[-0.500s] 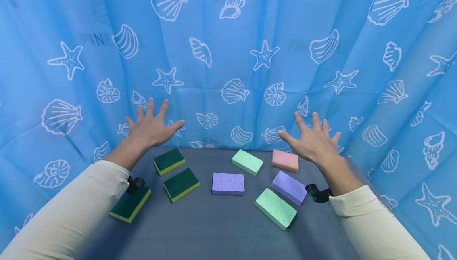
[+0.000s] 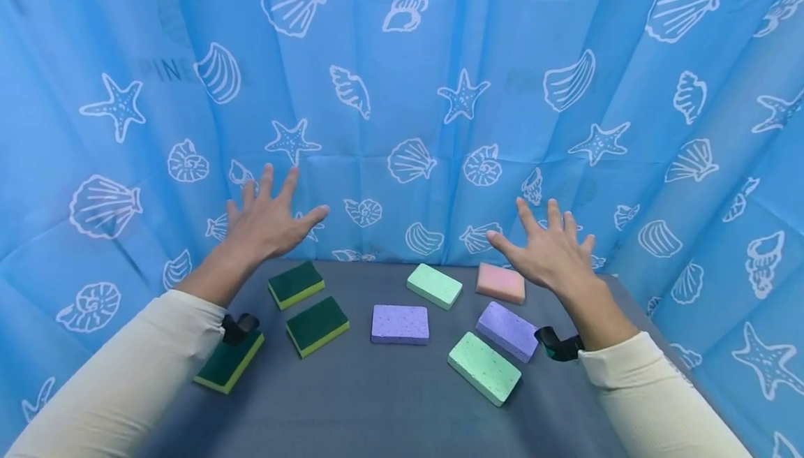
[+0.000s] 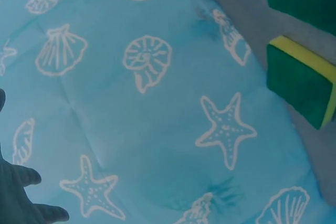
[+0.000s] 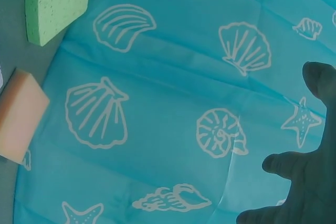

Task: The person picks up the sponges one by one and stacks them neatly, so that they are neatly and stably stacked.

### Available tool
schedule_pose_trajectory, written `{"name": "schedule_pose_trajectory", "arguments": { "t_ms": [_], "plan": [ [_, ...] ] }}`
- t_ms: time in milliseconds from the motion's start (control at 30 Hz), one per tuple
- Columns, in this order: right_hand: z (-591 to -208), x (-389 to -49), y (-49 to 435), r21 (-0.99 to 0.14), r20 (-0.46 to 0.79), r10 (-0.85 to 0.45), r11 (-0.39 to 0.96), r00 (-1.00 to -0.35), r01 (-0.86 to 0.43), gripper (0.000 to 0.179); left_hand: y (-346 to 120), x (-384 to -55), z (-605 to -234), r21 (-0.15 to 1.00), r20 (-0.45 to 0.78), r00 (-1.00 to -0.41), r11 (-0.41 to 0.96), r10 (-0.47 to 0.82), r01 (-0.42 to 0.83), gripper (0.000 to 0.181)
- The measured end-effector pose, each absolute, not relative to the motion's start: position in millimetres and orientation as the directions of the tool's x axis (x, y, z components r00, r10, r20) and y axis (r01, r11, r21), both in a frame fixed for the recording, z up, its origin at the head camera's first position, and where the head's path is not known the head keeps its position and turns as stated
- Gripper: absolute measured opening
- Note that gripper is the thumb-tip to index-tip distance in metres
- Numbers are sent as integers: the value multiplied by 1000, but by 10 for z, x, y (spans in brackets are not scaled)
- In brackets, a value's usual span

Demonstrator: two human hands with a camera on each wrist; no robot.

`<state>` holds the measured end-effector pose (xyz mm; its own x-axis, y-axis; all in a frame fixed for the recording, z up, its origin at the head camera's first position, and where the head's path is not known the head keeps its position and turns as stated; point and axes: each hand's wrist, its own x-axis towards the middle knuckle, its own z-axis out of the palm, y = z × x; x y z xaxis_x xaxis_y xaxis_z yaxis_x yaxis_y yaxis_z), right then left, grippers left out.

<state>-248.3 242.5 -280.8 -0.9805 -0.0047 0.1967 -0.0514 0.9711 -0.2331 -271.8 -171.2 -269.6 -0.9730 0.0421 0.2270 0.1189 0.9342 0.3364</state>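
Our left hand (image 2: 265,226) and right hand (image 2: 550,254) are hovering spread, at ten and two o'clock from the middle purple sponge (image 2: 399,324); we are favouring light, straight-down touches.

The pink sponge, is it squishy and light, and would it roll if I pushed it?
The pink sponge is probably light and squeezable, because it looks like foam. It likely won't roll, since it is a block with flat sides. It probably won't tip easily either: it lies low and flat on the grey surface.

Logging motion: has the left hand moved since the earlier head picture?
Yes, slightly up in the head view: the left hand is nearer the starfish above it on the curtain.
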Motion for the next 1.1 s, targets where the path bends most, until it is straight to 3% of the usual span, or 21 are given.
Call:
{"name": "schedule_pose_trajectory", "arguments": {
  "t_ms": [667, 1100],
  "plan": [
    [-2820, -2384, 2391, -245, 197, -31, 966, -980, -80, 100, -1443, -2621, -2878, 367, 402, -906, 884, 129, 288, 95],
    [-2835, -2362, 2338, -244, 218, -48, 964, -975, -102, 100, -1319, -2604, -3127, 485, 494, -862, 789, 109, 377, 96]
  ]
}}
